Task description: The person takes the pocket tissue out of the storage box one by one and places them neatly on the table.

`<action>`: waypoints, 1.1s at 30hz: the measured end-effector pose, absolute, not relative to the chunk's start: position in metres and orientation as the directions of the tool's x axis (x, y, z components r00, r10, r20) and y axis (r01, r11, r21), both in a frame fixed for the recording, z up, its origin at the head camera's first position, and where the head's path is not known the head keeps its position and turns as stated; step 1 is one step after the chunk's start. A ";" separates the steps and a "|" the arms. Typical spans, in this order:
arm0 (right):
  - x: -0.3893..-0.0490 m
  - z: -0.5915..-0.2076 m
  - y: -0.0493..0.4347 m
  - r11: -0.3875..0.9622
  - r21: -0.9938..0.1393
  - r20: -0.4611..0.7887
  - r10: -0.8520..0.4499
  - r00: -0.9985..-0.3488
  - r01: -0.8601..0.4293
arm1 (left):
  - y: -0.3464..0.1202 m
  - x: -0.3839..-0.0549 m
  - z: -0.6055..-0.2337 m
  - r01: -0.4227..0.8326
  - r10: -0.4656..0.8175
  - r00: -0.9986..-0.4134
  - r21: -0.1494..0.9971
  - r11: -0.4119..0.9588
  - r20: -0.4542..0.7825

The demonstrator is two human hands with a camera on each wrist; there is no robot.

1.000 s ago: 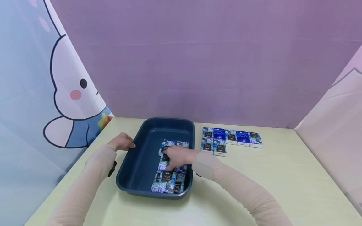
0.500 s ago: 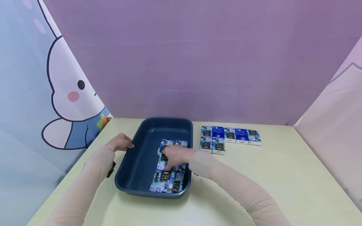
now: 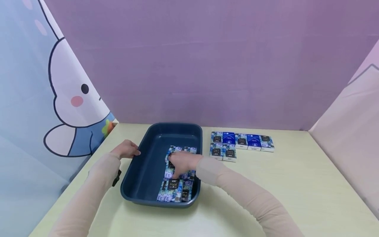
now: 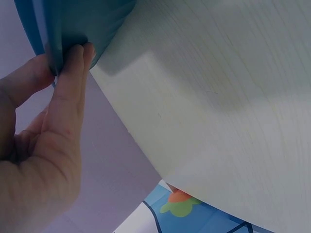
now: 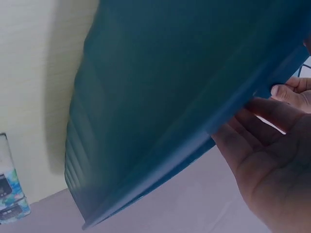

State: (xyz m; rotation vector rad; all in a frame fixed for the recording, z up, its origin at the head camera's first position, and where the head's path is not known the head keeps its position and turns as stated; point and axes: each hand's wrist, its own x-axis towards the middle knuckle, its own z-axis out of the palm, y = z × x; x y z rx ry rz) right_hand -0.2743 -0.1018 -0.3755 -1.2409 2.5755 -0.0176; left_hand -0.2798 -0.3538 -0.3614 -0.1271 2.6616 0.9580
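Blue tray (image 3: pixel 146 177), patterned packets (image 3: pixel 174 191) inside beneath and beside the right hand (image 3: pixel 183 162), thumb and fingers apart.
The left hand (image 3: pixel 128 149) pinches the rim (image 3: pixel 160 204); whether the right grips cannot be told; packets unmoved.

"Face" reads in pale letters on the dark label (image 3: pixel 173 184) of a flowered packet (image 3: pixel 173 194) by the near edge of the tray (image 3: pixel 142 171); the line beneath is too small. A neighbouring packet (image 3: pixel 186 195), in the tray's near right corner, shows a turned "F". Toward the table's (image 3: pixel 290 184) far edge, print on floral packets (image 3: pixel 216 150) and blue packets (image 3: pixel 254 141) is illegible.
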 end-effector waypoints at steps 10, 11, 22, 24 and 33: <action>-0.273 -0.377 -0.103 0.630 -0.117 -0.228 -0.769 -0.597 -0.768 | -0.357 -0.282 -0.363 -0.194 0.015 -0.946 0.599 0.777 -0.325; -0.273 -0.377 -0.103 0.630 -0.117 -0.229 -0.769 -0.597 -0.767 | -0.356 -0.282 -0.363 -0.195 0.014 -0.945 0.599 0.776 -0.326; -0.274 -0.379 -0.104 0.641 -0.134 -0.234 -0.762 -0.604 -0.756 | -0.353 -0.279 -0.363 -0.205 0.008 -0.944 0.606 0.768 -0.330; -0.274 -0.379 -0.105 0.643 -0.127 -0.230 -0.760 -0.608 -0.755 | -0.354 -0.280 -0.363 -0.199 0.013 -0.945 0.605 0.771 -0.327; -0.276 -0.383 -0.108 0.651 -0.099 -0.219 -0.752 -0.622 -0.753 | -0.356 -0.282 -0.363 -0.221 0.000 -0.937 0.592 0.775 -0.349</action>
